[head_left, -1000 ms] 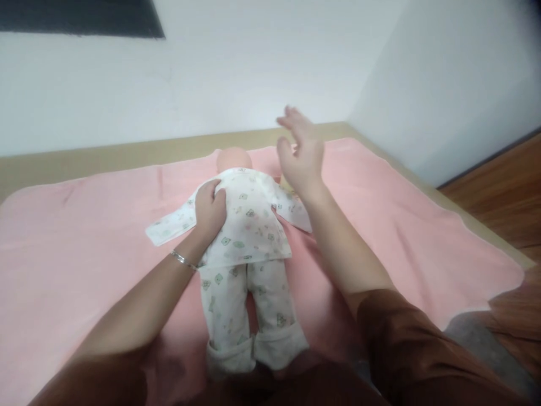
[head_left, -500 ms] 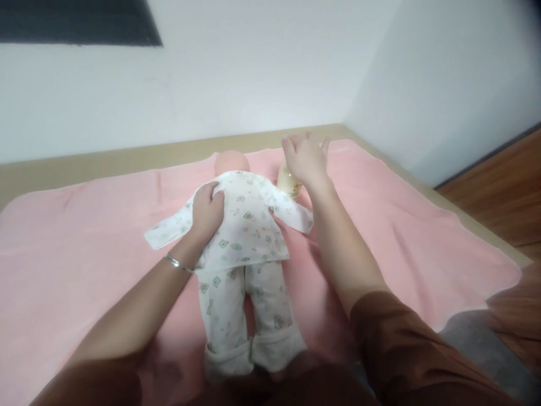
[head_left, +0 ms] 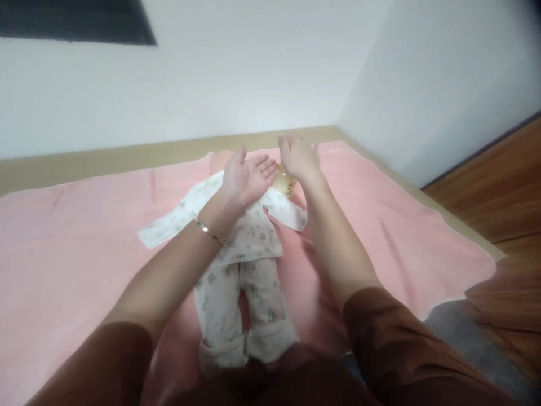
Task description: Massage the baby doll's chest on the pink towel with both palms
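Note:
A baby doll in a white printed top [head_left: 253,231] and matching trousers [head_left: 220,293] lies on a pink blanket [head_left: 97,225]. Its head [head_left: 220,162] is partly covered by my left hand [head_left: 249,177], which is held palm up over the doll's upper body. The fingers of that hand are stretched out and nothing solid lies in the palm. Just beyond its fingertips stands a bottle [head_left: 286,184] of pale yellow liquid with dark print. My right hand [head_left: 300,158] is curled over the top of the bottle and hides it.
The blanket covers a tan surface [head_left: 169,148] that meets a white wall [head_left: 253,73] behind and another at right. A dark panel [head_left: 76,20] is on the back wall. Wood-grain boards [head_left: 499,186] and a grey patch [head_left: 460,332] are at right.
My left hand has left the doll's side, turned palm up and moved right towards the bottle. My right hand remains at the bottle's top, slightly lower.

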Motion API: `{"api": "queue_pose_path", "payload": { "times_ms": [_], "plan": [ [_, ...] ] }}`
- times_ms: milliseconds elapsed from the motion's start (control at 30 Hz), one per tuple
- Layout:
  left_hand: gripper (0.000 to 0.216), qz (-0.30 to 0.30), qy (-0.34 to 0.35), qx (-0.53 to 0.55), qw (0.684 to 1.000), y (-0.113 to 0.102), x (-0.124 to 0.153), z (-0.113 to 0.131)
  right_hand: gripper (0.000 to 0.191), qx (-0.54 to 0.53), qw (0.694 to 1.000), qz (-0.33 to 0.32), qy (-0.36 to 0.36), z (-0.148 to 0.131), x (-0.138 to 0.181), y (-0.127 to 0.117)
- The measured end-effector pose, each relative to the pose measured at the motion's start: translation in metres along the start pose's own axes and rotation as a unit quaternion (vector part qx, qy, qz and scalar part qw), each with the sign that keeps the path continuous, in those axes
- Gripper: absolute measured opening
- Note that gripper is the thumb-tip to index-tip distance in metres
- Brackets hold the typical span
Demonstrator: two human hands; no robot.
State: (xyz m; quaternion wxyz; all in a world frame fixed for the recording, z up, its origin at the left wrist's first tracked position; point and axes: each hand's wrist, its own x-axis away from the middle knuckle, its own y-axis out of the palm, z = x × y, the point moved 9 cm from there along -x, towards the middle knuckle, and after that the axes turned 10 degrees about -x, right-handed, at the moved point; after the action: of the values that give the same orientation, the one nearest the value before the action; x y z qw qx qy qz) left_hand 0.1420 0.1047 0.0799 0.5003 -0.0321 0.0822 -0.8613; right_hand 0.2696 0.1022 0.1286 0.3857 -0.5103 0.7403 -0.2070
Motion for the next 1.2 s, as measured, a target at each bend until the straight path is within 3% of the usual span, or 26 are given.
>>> {"api": "queue_pose_path", "payload": {
  "times_ms": [200,300,433,567,700,767,900,1000,1067,1200],
  "plan": [
    [0.065,0.084,0.056,-0.119,0.988,-0.01,-0.028,0.0,0.075,-0.012,1.0,0.005,0.019,0.0,0.002,-0.002],
    [0.068,0.1,0.066,-0.126,0.985,-0.01,-0.03,0.003,0.075,-0.022,0.999,0.001,0.023,-0.001,0.002,-0.003],
    [0.067,0.085,0.066,-0.13,0.986,-0.011,-0.015,0.009,0.07,-0.022,0.999,-0.007,0.026,-0.003,0.003,-0.003],
    [0.063,0.099,0.061,-0.138,0.983,-0.026,0.018,0.023,0.055,-0.012,0.999,-0.014,0.038,-0.002,0.004,-0.003],
    [0.074,0.059,0.0,0.01,0.998,-0.041,0.052,0.032,0.042,-0.024,0.998,-0.023,0.046,-0.001,0.003,-0.003],
    [0.073,0.047,-0.018,0.122,0.991,-0.047,0.067,0.04,0.034,-0.034,0.998,-0.027,0.055,0.0,0.003,-0.004],
    [0.064,0.045,-0.016,0.344,0.938,-0.06,0.088,0.056,0.025,-0.048,0.996,-0.035,0.072,0.002,0.004,-0.005],
    [0.061,0.059,-0.011,0.425,0.903,-0.071,0.098,0.063,0.021,-0.053,0.995,-0.039,0.07,0.003,0.004,-0.004],
    [0.06,0.068,-0.01,0.448,0.892,-0.077,0.103,0.067,0.026,-0.052,0.996,-0.034,0.068,0.005,0.003,-0.004],
    [0.057,0.079,-0.025,0.473,0.877,-0.084,0.114,0.07,0.058,-0.042,0.995,-0.039,0.081,0.012,0.003,-0.001]
  ]
}}
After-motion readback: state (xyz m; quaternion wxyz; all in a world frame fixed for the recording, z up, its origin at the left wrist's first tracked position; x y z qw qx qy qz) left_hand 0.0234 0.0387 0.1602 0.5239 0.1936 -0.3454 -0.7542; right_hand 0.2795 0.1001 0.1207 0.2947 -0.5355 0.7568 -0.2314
